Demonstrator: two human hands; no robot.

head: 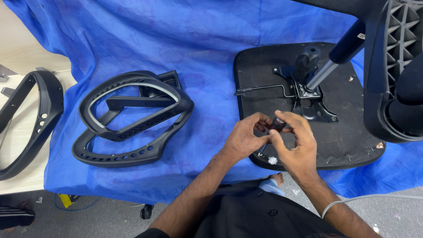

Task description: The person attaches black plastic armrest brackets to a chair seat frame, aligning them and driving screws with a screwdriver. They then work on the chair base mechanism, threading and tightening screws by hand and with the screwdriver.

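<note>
My left hand and my right hand meet over the front edge of an upturned black chair seat. Together they pinch a small dark cylindrical part between the fingertips; which hand bears it more I cannot tell. A black metal tilt mechanism with a thin lever rod is bolted to the seat just beyond my fingers. A silver gas-lift cylinder rises from it.
Two black plastic chair armrests lie stacked on the blue sheet at the left. Another black armrest rests on a pale surface at far left. A black chair base looms at the right.
</note>
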